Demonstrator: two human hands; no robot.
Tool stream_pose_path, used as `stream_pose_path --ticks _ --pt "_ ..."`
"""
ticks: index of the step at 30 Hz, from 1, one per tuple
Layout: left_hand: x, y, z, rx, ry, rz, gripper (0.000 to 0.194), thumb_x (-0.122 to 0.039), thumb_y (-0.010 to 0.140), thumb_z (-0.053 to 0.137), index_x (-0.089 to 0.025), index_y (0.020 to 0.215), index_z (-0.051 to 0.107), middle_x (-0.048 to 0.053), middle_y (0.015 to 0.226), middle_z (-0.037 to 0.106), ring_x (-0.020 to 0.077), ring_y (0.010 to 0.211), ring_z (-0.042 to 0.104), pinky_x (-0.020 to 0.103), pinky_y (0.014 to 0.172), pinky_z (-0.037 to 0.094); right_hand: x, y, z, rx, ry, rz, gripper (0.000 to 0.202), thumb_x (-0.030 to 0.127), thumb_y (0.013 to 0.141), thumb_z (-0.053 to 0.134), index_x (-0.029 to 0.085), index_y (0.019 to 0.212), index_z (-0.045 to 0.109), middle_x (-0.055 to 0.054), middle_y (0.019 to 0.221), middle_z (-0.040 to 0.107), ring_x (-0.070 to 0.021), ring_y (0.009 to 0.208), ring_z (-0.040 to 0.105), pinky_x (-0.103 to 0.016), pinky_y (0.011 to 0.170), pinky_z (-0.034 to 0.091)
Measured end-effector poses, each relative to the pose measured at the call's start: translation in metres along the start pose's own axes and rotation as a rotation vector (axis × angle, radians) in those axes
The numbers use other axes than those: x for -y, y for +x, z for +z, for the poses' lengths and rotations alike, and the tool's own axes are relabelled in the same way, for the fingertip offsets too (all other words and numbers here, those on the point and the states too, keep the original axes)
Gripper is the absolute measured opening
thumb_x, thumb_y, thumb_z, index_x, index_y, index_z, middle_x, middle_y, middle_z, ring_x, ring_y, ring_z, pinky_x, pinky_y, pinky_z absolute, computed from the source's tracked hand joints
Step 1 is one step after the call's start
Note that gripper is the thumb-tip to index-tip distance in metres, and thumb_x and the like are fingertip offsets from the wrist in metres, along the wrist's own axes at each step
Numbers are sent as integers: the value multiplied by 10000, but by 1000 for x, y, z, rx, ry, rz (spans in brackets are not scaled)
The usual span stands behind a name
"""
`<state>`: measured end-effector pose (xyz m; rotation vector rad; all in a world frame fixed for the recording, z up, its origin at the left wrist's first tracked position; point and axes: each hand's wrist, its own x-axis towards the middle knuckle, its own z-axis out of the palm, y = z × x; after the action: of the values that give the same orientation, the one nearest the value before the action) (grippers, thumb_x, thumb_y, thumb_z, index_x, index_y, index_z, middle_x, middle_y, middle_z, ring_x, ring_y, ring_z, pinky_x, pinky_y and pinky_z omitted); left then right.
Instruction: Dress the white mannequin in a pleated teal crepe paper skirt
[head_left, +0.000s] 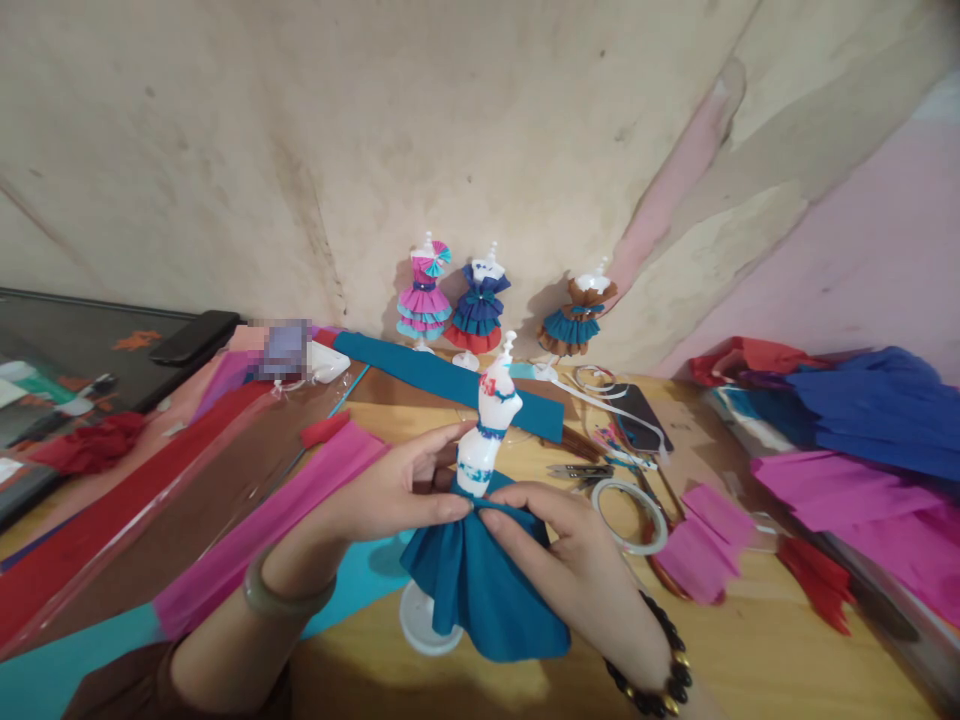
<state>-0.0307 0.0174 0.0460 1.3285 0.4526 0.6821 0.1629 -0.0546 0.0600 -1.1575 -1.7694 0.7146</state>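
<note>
While you are working in the head camera's view, your left hand [394,490] is curling its fingers behind the white mannequin [495,415], and its thumb is pressing on the gathered top edge of the teal skirt [495,600]. Your right hand [574,550] is pinching that same edge between thumb and finger, just beside the left thumb, so both hands are grasping cloth and neither is free. The skirt is sitting around the mannequin's lower body, over the near middle of the counter [450,690], and its folds are flaring out below your fingertips; the two-sided pinch is probably holding the gathers tight against the figure. A white base [427,622] is showing partly from under the hem and is presumably bearing the figure; you cannot tell whether it is resting flat. Behind the mannequin, a teal strip [420,370] is lying lengthwise. Farther back, a pink figure [425,300], a blue figure [480,310] and a brown figure [577,320] are standing near the wall, seemingly out of your elbows' way. Snips [577,470] and a tape roll [637,548] are lying near your right hand, apparently for easy reach.
</note>
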Motion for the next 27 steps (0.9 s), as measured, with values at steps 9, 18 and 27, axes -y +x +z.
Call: stream_pose_path --ticks 9,18,27 --pt "5 0 -2 24 19 24 720 -189 811 711 -241 1455 395 149 1406 558 300 1257 550 447 1018 445 0 -1 -4 33 18 -8 91 206 874 633 197 829 711 2 776 753 -130 709 690 -212 689 522" --pt "7 -1 2 21 38 56 669 -171 812 709 -275 1415 437 122 1402 559 287 1264 543 438 1021 447 -3 -1 1 -52 96 165 67 256 780 709 205 740 724 1 731 774 -142 666 712 -215 643 547" --pt "4 -3 5 24 53 24 693 -206 823 696 -271 1447 402 125 1336 595 280 1164 605 431 976 476 -6 -1 2 -81 106 222 117 295 739 735 198 695 686 2 683 739 -141 642 679 -230 626 529"
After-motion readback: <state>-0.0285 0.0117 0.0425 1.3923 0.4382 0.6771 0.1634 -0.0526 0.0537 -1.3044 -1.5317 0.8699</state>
